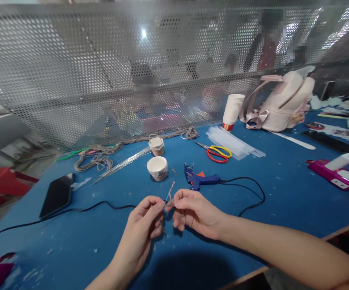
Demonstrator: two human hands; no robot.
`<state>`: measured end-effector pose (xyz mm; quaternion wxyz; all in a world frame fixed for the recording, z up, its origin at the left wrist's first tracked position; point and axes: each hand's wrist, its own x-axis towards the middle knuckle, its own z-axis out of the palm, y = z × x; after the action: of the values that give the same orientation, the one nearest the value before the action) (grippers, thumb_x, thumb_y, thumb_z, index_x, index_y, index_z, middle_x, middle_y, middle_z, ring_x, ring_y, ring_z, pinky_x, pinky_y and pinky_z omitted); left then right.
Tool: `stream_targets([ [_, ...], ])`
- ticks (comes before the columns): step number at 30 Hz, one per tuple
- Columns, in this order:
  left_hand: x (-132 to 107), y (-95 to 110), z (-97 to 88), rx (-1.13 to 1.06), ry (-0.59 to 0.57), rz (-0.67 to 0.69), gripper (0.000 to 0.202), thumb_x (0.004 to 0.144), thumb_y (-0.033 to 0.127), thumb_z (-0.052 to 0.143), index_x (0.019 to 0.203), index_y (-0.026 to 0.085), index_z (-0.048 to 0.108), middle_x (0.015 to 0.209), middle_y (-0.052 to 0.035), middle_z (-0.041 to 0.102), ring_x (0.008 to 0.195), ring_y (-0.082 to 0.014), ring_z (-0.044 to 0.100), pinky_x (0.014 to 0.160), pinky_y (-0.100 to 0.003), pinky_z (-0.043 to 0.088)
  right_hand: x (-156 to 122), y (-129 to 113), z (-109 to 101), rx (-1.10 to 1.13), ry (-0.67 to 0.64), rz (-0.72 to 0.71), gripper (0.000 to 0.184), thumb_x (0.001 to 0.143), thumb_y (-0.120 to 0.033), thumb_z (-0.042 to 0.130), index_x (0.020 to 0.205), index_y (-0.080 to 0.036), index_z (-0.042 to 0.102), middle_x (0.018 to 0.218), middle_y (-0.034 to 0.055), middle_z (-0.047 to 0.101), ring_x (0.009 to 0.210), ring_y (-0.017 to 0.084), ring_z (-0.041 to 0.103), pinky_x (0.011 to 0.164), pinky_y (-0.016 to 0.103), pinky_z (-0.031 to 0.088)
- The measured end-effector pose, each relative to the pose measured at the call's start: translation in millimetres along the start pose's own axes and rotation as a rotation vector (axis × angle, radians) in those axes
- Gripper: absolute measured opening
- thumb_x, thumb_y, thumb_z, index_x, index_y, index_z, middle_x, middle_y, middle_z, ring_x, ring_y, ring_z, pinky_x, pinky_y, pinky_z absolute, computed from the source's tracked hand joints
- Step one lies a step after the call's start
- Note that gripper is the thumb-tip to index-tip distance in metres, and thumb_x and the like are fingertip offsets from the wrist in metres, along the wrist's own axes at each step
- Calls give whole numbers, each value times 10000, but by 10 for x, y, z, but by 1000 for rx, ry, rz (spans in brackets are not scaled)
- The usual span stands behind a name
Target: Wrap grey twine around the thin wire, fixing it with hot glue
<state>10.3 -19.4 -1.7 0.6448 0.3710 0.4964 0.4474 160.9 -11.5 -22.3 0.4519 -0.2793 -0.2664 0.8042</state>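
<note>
Left hand and right hand meet just above the blue surface, each grip clamped on a short twine strand standing between them. It looks mid-twist, calling for steady tension; a glue gun lies at one o'clock.

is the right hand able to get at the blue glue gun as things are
Probably yes: the glue gun lies on the table just beyond the right hand, nothing between. But its fingers and the left hand pinch a thin strand.
</note>
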Motion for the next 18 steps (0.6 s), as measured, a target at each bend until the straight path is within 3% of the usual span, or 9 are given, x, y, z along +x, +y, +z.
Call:
stream_targets([
  [4,-6,-9,-2,-5,-10,-8,203,675,318,729,698,157,608,543,48,449,472,-48,301,381,-137,218,-7,-6,40,-11,34,43,330,570,-243,791,784,-149,559,603,-21,636,400,74,542,376,167,402],
  [8,-8,-1,-2,-21,-11,-18,197,662,307,731,683,159,602,520,56,421,469,-49,296,385,-142,212,-26,-14,71,-53,97,57,342,542,-286,828,702,-129,570,471,-47,562,389,54,508,377,143,380],
  [13,4,-1,2,9,4,-4,236,652,345,749,728,159,627,511,58,447,444,-36,265,381,-150,179,-30,-3,42,-67,56,21,320,574,-291,806,701,-141,555,516,-17,614,413,84,558,377,154,395],
  [18,27,-3,-2,31,17,16,281,639,380,759,760,149,656,466,74,402,423,-30,235,381,-158,172,-31,10,18,-72,35,16,297,599,-273,783,726,-146,546,547,-27,624,348,55,490,344,156,365],
])
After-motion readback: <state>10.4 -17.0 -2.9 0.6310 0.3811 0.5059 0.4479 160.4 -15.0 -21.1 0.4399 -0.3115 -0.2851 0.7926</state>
